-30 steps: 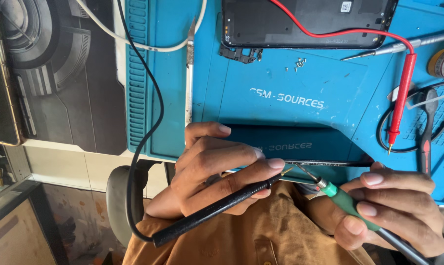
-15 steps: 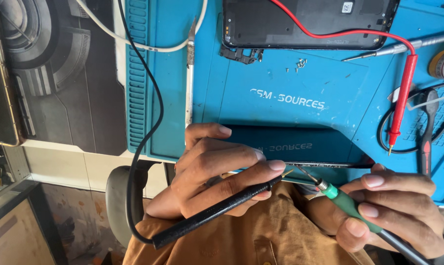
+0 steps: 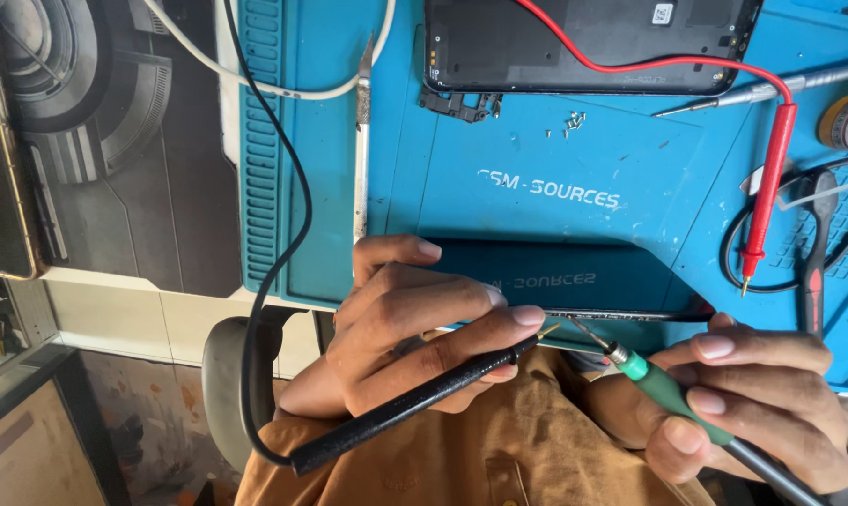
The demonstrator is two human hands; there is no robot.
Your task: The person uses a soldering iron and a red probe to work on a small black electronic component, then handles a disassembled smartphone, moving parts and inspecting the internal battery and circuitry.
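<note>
The left hand is clamped around a black probe, held like a pen between thumb and fingers, its metal tip pointing right toward the near edge of a thin dark phone panel that stands on edge at the front of the blue repair mat. The right hand is closed on a green-handled soldering iron, fingers wrapped over the handle, its fine tip aimed left and up so that it comes just beside the probe's tip at the panel's edge; whether either tip actually touches the panel cannot be told. The probe's black cable loops from its rear end up across the mat's ribbed left side. Farther back on the mat lies a black phone back cover, with a few small screws near it. A red multimeter probe lies on the right of the mat, tip toward the person, its red lead crossing the cover. A white cable runs over the mat's far left corner, and metal tweezers lie along the ribbed strip. The mat rests on a dark desk.
</note>
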